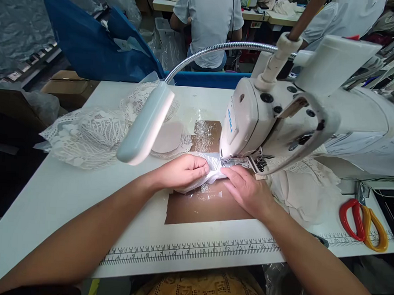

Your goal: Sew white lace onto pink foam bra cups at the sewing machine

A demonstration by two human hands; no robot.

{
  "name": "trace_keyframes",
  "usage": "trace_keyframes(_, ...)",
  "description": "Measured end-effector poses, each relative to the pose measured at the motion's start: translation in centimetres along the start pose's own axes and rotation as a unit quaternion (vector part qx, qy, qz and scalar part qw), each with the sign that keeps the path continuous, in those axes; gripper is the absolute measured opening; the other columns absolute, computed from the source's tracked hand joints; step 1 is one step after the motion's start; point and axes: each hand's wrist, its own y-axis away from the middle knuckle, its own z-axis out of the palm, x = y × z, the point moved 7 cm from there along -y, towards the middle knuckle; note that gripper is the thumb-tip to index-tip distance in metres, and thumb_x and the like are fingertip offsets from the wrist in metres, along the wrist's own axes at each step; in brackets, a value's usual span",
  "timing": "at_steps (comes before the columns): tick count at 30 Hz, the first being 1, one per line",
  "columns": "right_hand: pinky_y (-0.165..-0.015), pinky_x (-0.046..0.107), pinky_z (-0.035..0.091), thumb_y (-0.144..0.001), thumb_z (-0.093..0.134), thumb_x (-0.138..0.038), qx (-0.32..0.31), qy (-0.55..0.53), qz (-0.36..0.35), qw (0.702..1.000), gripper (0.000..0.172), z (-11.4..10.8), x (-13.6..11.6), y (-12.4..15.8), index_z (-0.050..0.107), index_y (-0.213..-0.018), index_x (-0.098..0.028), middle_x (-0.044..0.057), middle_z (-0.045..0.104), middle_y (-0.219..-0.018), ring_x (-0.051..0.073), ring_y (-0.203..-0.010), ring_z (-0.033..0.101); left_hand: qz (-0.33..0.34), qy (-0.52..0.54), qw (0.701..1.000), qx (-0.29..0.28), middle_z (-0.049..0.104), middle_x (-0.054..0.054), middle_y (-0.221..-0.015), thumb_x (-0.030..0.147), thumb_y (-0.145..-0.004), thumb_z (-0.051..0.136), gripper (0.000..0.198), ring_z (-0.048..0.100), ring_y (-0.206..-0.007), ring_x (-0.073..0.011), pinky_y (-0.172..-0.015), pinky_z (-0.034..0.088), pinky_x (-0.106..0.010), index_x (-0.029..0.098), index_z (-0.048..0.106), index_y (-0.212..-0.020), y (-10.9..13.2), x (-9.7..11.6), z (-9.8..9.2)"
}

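A piece of white lace fabric (195, 182) lies under the needle area of a white sewing machine (244, 119). My left hand (185, 171) pinches the fabric's edge between thumb and fingers, just left of the presser foot. Close to the foot on the right, my right hand (247, 190) presses its fingertips on the other end of the fabric; its palm rests over the brown plate (193, 211). The fingers of this hand are bent together, and the fabric under them is partly hidden.
A lamp head (147, 123) on a bent metal neck hangs above the left hand. White lace pieces (88, 135) lie to the left, pale fabric (303, 188) to the right. Red and orange-handled scissors (365, 222) sit near the printed ruler (191, 250). A person (210, 25) sits beyond the table.
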Motion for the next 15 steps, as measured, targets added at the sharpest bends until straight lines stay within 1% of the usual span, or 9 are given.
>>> trace_keyframes(2, -0.048, 0.025, 0.034, -0.094, 0.05, -0.03, 0.039, 0.037, -0.028, 0.998, 0.025, -0.4, -0.7, -0.1, 0.063, -0.113, -0.021, 0.005, 0.07, -0.101, 0.011, -0.06, 0.056, -0.017, 0.038, 0.999, -0.011, 0.043, 0.003, -0.063, 0.042, -0.091, 0.046, 0.035, 0.038, -0.053, -0.0077, -0.048, 0.031, -0.019, 0.015, 0.048, -0.069, -0.2, -0.6, 0.2)
trace_keyframes(4, -0.047, 0.026, 0.031, -0.094, 0.05, -0.039, 0.06, 0.052, -0.053, 0.995, 0.028, -1.0, -1.5, -0.3, 0.064, -0.105, -0.018, 0.006, 0.069, -0.098, 0.01, -0.056, 0.051, -0.038, 0.081, 0.996, -0.015, 0.044, 0.003, -0.062, 0.043, -0.09, 0.048, 0.034, 0.036, -0.051, -0.0074, -0.046, 0.028, -0.019, 0.015, 0.049, -0.07, -0.3, -1.0, 0.3)
trace_keyframes(6, -0.047, 0.027, 0.03, -0.092, 0.05, -0.049, 0.053, 0.052, -0.068, 0.995, 0.038, -1.2, -2.3, -0.6, 0.065, -0.101, -0.015, 0.008, 0.068, -0.092, 0.01, -0.056, 0.05, -0.047, 0.113, 0.992, -0.012, 0.043, 0.003, -0.062, 0.042, -0.089, 0.05, 0.033, 0.035, -0.05, -0.0068, -0.044, 0.026, -0.019, 0.015, 0.049, -0.071, -0.3, -1.1, 0.3)
trace_keyframes(8, -0.048, 0.028, 0.029, -0.091, 0.049, -0.053, 0.033, 0.057, -0.074, 0.995, 0.044, -1.0, -2.9, -1.1, 0.065, -0.1, -0.013, 0.008, 0.067, -0.084, 0.012, -0.057, 0.051, -0.041, 0.124, 0.991, -0.008, 0.042, 0.003, -0.061, 0.041, -0.088, 0.052, 0.033, 0.033, -0.049, -0.0065, -0.044, 0.024, -0.018, 0.015, 0.048, -0.07, -0.3, -1.0, 0.3)
trace_keyframes(10, -0.049, 0.029, 0.028, -0.095, 0.047, -0.044, 0.021, 0.065, -0.077, 0.995, 0.036, -0.6, -3.3, -1.6, 0.066, -0.098, -0.013, 0.006, 0.065, -0.078, 0.013, -0.058, 0.05, -0.035, 0.123, 0.992, -0.002, 0.04, 0.004, -0.059, 0.04, -0.087, 0.052, 0.032, 0.033, -0.048, -0.0062, -0.042, 0.023, -0.018, 0.015, 0.046, -0.068, -0.2, -1.0, 0.3)
trace_keyframes(12, -0.052, 0.028, 0.03, -0.096, 0.043, -0.027, 0.015, 0.058, -0.084, 0.995, 0.027, -0.3, -3.5, -1.9, 0.068, -0.094, -0.015, 0.005, 0.065, -0.075, 0.013, -0.058, 0.05, -0.036, 0.117, 0.992, 0.0, 0.039, 0.005, -0.057, 0.039, -0.087, 0.052, 0.031, 0.031, -0.045, -0.006, -0.041, 0.022, -0.018, 0.016, 0.044, -0.067, -0.1, -1.2, 0.5)
trace_keyframes(13, -0.055, 0.028, 0.032, -0.095, 0.042, -0.02, 0.013, 0.045, -0.089, 0.995, 0.027, -0.4, -3.5, -2.0, 0.068, -0.092, -0.016, 0.005, 0.065, -0.075, 0.013, -0.061, 0.051, -0.031, 0.111, 0.993, -0.002, 0.038, 0.005, -0.056, 0.038, -0.087, 0.051, 0.031, 0.03, -0.045, -0.0061, -0.041, 0.021, -0.019, 0.017, 0.043, -0.066, -0.1, -1.1, 0.6)
trace_keyframes(15, -0.062, 0.027, 0.038, -0.092, 0.041, -0.014, 0.019, 0.002, -0.089, 0.996, 0.026, -1.1, -3.3, -1.9, 0.067, -0.09, -0.016, 0.006, 0.067, -0.081, 0.015, -0.07, 0.055, -0.001, 0.077, 0.997, -0.004, 0.039, 0.005, -0.056, 0.038, -0.087, 0.05, 0.031, 0.032, -0.046, -0.0068, -0.043, 0.024, -0.019, 0.016, 0.044, -0.065, 0.1, -0.8, 0.7)
